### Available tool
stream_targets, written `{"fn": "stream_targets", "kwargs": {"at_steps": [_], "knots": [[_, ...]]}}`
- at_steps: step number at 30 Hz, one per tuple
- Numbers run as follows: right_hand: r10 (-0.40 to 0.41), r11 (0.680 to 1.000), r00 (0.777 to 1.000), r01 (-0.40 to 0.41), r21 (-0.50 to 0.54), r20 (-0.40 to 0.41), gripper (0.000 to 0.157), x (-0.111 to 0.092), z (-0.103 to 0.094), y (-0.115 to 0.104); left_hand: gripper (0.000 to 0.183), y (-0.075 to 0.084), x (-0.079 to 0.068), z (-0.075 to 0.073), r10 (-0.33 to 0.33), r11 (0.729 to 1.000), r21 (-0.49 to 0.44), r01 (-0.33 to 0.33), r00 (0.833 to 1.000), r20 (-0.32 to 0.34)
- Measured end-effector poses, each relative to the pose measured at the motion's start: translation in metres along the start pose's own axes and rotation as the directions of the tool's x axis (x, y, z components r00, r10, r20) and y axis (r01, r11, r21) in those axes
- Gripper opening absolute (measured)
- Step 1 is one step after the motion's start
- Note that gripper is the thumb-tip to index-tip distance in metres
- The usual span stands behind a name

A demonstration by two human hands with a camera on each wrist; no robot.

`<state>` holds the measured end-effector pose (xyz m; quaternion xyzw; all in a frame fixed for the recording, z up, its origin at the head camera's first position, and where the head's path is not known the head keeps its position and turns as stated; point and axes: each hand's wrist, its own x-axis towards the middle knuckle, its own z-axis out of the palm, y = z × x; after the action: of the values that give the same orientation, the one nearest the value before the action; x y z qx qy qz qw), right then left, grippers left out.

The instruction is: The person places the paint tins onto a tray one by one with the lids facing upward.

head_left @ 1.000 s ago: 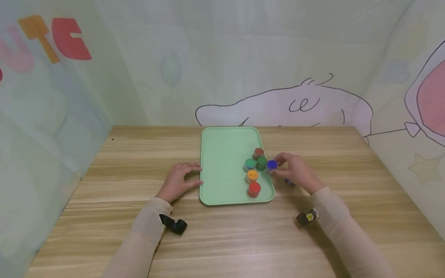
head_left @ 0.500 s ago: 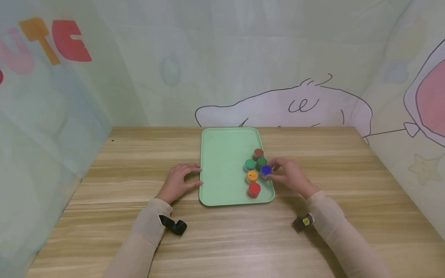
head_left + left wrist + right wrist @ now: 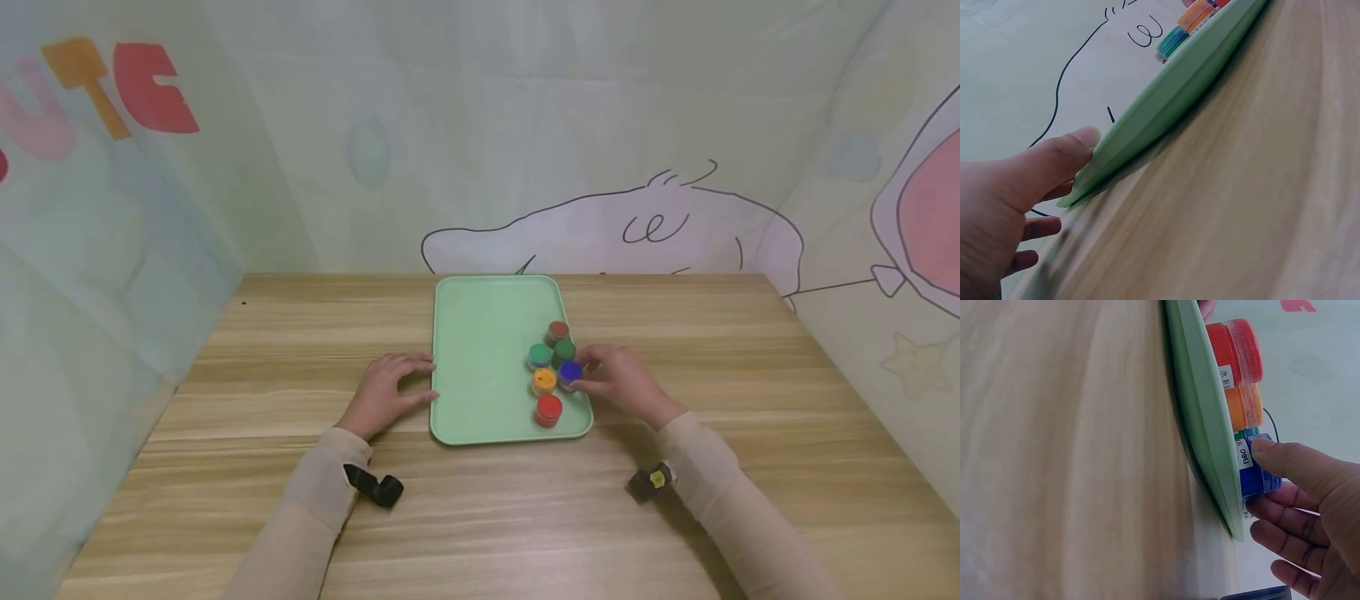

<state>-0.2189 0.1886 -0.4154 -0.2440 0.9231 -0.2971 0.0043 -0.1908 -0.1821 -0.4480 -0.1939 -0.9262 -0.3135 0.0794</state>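
On the light green tray (image 3: 480, 329), my right hand (image 3: 626, 383) pinches a small blue-lidded paint jar (image 3: 570, 372) between thumb and fingers. In the right wrist view the thumb lies over the side of this blue jar (image 3: 1254, 469). Close around it stand a dark green jar (image 3: 564, 351), a teal-lidded jar (image 3: 539, 356) and an orange jar (image 3: 544, 381). A red jar (image 3: 548, 409) sits nearer the front rim, and a brown jar (image 3: 557, 332) farther back. My left hand (image 3: 381, 392) touches the tray's left rim with thumb and fingertips, fingers loosely bent.
The wooden table (image 3: 480, 517) extends around the tray. A printed cloth (image 3: 480, 150) hangs behind it. At the bottom of the right wrist view a dark object (image 3: 1259, 594) is partly cut off. Each wrist wears a small black camera (image 3: 386, 490).
My right hand has brought the blue jar leftward and toward me, from over the tray's right rim to among the other jars. My left hand has stayed in place.
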Motion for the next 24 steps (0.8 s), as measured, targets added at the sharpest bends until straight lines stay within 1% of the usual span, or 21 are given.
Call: {"fn": "stream_targets", "kwargs": {"at_steps": [5,16,24], "knots": [[-0.021,1.000,1.000,0.020,-0.023,-0.005,0.029,-0.0001,0.0009,0.0005,0.044,-0.0003,-0.0003,-0.0002,-0.004,1.000,-0.001,0.004,1.000,0.003],[0.005,0.999,1.000,-0.005,-0.039,-0.002,0.030,-0.0008,0.0014,-0.0025,0.043,-0.0016,-0.0009,0.0004,0.004,1.000,0.000,-0.004,1.000,-0.004],[0.016,0.998,1.000,-0.016,-0.056,0.008,0.030,-0.0009,0.0007,-0.0020,0.044,-0.0011,-0.0016,0.0012,-0.004,1.000,0.000,0.004,1.000,-0.001]]}}
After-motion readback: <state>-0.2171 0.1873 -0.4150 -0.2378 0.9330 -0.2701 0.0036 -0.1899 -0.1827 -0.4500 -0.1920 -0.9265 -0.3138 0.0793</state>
